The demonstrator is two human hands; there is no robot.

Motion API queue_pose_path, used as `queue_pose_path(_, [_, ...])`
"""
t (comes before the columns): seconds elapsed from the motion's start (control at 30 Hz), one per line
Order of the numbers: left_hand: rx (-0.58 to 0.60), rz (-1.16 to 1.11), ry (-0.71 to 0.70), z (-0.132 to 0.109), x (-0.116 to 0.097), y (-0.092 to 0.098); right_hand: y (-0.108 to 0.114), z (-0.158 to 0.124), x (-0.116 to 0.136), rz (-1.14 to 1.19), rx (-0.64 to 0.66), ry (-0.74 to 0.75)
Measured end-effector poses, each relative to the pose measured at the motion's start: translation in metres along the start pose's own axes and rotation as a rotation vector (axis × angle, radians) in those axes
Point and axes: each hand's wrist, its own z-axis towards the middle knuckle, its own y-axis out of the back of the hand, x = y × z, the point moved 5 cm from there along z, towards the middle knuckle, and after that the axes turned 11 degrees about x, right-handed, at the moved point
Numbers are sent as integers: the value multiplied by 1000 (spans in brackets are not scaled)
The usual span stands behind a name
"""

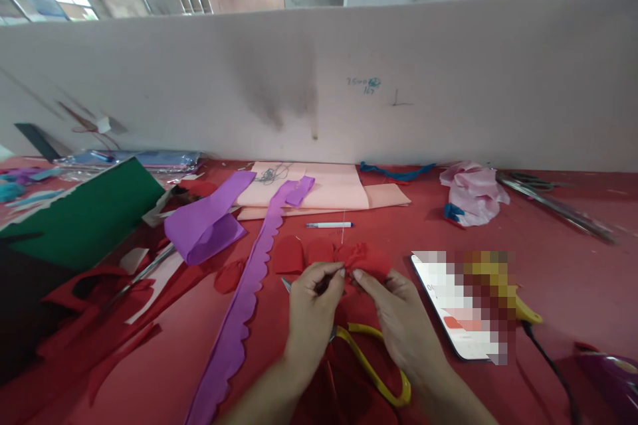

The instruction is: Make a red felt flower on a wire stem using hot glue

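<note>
My left hand and my right hand meet near the table's front, fingers pinched together on a bunched piece of red crepe paper. A thin wire or stick rises from between the fingertips. Cut red petal pieces lie just beyond the left hand. Scissors with yellow handles rest on the red tabletop under my wrists.
A scalloped purple paper strip runs down the table, with a purple folded sheet, green sheet, peach paper, white pen, phone, pink crumpled paper and a white partition wall behind.
</note>
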Motion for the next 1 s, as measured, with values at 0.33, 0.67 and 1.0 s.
queue_pose_path(0.33, [-32,259,-133,-5,-5,2,6,-1,-10,-20,-40,-56])
queue_pose_path(0.67, [-26,517,-400,-14,-13,-4,4,-2,-4,-59,-52,-63])
queue_pose_path(1.0, [-37,-235,120,1,15,-1,-7,-5,-10,-28,-2,-25])
